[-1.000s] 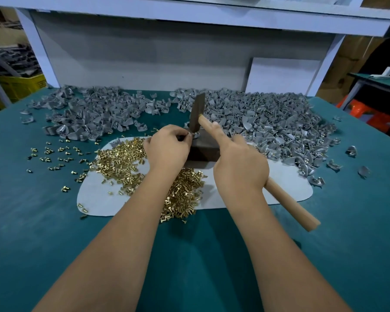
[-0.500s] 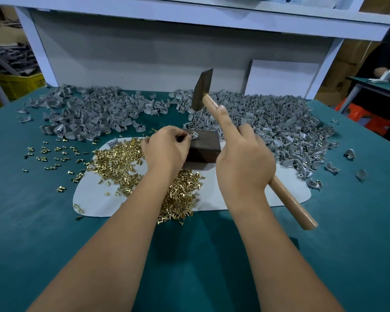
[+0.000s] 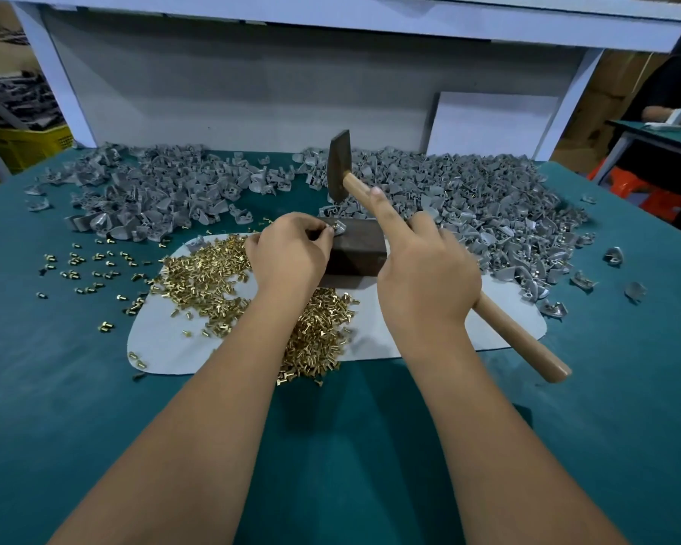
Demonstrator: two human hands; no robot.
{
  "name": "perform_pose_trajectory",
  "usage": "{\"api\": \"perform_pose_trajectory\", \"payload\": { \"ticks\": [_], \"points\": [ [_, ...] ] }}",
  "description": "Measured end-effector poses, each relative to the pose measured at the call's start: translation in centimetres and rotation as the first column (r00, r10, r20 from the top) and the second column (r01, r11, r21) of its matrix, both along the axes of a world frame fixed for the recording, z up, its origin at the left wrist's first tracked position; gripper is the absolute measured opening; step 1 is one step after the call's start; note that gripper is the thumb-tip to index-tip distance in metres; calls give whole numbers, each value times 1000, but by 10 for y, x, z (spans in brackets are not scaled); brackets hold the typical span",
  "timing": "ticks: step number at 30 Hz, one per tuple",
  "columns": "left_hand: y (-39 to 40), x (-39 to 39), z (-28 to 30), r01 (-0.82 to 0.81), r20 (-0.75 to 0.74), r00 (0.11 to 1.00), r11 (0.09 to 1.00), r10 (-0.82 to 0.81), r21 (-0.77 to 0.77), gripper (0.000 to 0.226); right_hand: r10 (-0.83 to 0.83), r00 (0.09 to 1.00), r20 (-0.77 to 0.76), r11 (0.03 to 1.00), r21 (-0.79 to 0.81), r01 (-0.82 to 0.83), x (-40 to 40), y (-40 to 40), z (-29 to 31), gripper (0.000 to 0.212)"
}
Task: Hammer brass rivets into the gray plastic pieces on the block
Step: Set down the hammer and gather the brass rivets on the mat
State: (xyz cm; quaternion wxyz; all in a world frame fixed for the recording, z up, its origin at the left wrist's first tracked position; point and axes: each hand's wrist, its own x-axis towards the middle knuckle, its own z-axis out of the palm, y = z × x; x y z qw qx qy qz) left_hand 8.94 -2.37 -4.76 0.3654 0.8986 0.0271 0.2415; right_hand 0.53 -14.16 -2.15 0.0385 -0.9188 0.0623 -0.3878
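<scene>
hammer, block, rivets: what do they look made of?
Hammer: dull dark head, likely steel; pale smooth handle, looks wooden. Block: dark brown, matte, sharp-edged; metal or hardwood, can't tell. Rivets: shiny yellow gold, looks like brass.

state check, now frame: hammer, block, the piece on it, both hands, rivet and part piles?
hammer: raised, head clear above the block
block: flat on the white mat
gray piece: on the block's top, rivet in it
left hand: pinches the gray piece
right hand: grips the hammer handle, forefinger straight along it
brass rivets: loose heap on the mat
gray plastic pieces: loose piles behind
</scene>
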Motion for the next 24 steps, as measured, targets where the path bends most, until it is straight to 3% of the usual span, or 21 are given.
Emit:
{"api": "perform_pose_trajectory", "payload": {
  "ticks": [4,7,12,16,21,24],
  "points": [
    [-1,1,-1,-6,-11,1000,1000,6,-8,21,-18,1000,-12,1000,-16,18,1,-3,-1,66],
    [0,1,0,-5,-18,1000,1000,5,-3,20,14,991,-132,997,-75,-24,4,-4,-5,66],
    [-1,2,-2,-12,0,1000,1000,12,11,21,-5,1000,2,998,-62,5,0,-5,-2,66],
    [0,4,-1,-25,-9,1000,999,25,41,22,19,988,-151,993,-112,-36,5,-1,-6,65],
    [-4,4,-3,-44,37,998,999,43,19,20,-6,1000,-5,999,-44,6,2,-3,-3,70],
    [-3,3,-3,-36,26,999,999,36,26,16,-17,981,-194,999,-50,7,8,-5,-6,72]
  ]
}}
